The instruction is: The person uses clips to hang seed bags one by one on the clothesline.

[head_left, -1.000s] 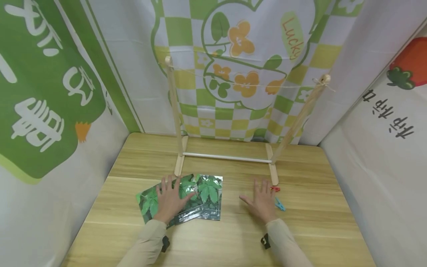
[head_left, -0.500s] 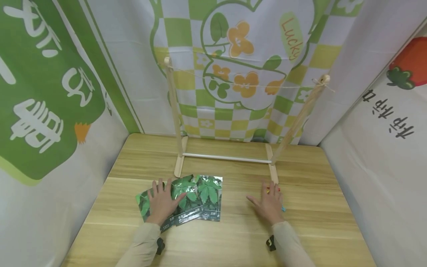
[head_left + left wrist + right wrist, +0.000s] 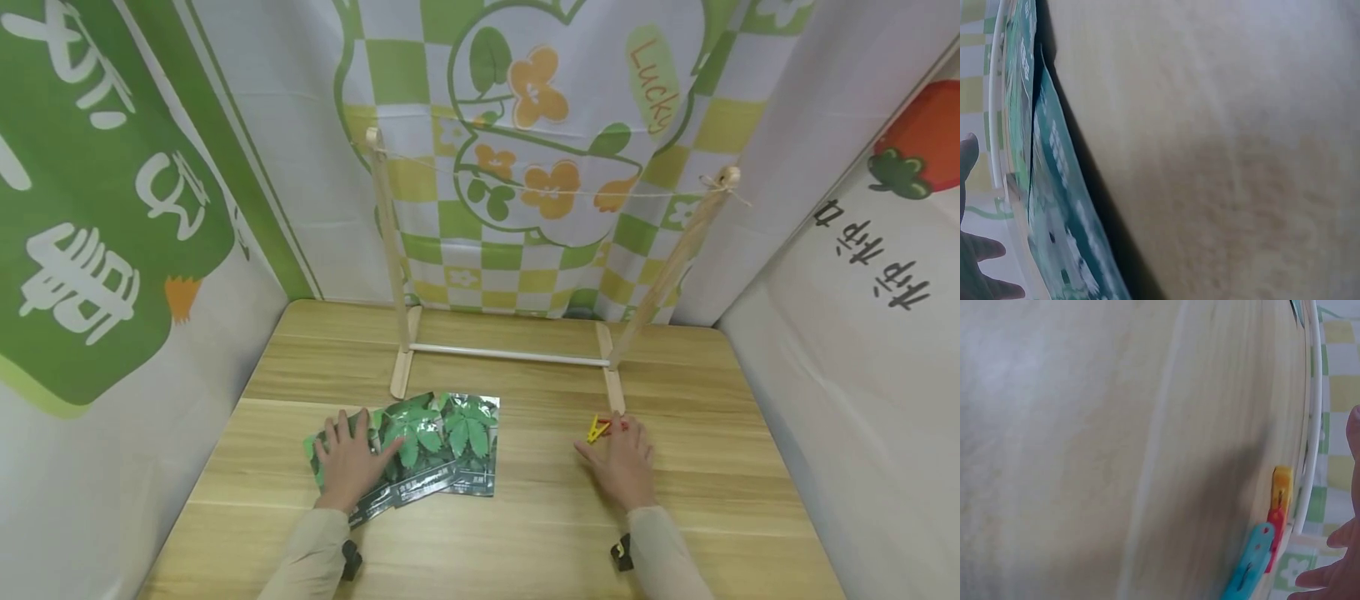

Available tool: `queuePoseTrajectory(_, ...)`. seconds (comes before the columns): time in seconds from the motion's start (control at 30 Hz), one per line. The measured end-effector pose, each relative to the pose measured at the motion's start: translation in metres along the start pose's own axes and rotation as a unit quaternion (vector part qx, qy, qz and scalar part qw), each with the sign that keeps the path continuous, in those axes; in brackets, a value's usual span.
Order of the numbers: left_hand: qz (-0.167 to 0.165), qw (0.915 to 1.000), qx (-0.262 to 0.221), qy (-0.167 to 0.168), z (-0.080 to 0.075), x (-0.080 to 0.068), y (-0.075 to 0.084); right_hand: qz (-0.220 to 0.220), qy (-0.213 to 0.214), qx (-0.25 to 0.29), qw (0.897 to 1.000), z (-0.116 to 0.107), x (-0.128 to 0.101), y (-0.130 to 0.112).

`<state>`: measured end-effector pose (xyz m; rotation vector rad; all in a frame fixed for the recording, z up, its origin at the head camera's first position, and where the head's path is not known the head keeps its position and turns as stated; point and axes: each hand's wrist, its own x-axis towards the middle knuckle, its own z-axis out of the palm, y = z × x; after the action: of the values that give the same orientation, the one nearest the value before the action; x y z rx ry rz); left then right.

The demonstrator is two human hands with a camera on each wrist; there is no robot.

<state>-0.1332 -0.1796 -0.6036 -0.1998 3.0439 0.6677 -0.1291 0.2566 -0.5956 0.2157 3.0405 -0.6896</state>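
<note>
Three overlapping leaf-printed cards [image 3: 442, 446] lie fanned on the wooden table [image 3: 525, 533]. My left hand [image 3: 347, 457] rests flat on the leftmost card with its fingers spread; the left wrist view shows the cards [image 3: 1054, 206] edge-on beside my fingertips [image 3: 975, 262]. My right hand [image 3: 621, 462] lies flat on the table with straight fingers, reaching a small cluster of clothespins. A yellow pin [image 3: 597, 428] and a red pin [image 3: 622, 425] show at its fingertips. The right wrist view shows the yellow pin [image 3: 1282, 484], the red pin [image 3: 1275, 528] and a blue pin [image 3: 1247, 565] side by side.
A wooden drying rack stands behind the hands, with a left post [image 3: 386, 242], a right post [image 3: 675, 267], a white crossbar [image 3: 510, 354] and a string [image 3: 547, 190] across the top. Printed fabric walls [image 3: 112, 250] close in the table on three sides.
Both hands slid outward. The left moved left onto the outer card, uncovering the middle one. The right moved right over the pins, hiding the blue pin; a yellow pin now shows.
</note>
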Motion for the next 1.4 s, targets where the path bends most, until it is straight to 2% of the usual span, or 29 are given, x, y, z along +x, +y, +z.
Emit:
queuePoseTrajectory(0.23,-0.025,0.9996,-0.009,-0.008,-0.001,-0.002,-0.011,0.026,-0.012,0.02,0.999,-0.002,-0.004,0.012)
queuePoseTrajectory(0.57,-0.064,0.9973,-0.022,-0.03,-0.01,-0.005,-0.021,0.034,-0.016,0.04,0.998,-0.001,-0.012,0.037)
queuePoseTrajectory(1.0,-0.119,0.9924,-0.022,-0.02,-0.01,-0.01,-0.029,0.034,-0.016,0.039,0.998,0.007,-0.012,0.053)
queuePoseTrajectory(1.4,-0.157,0.9874,0.02,0.007,-0.015,-0.016,-0.033,0.024,0.014,0.041,0.999,0.01,-0.012,0.053)
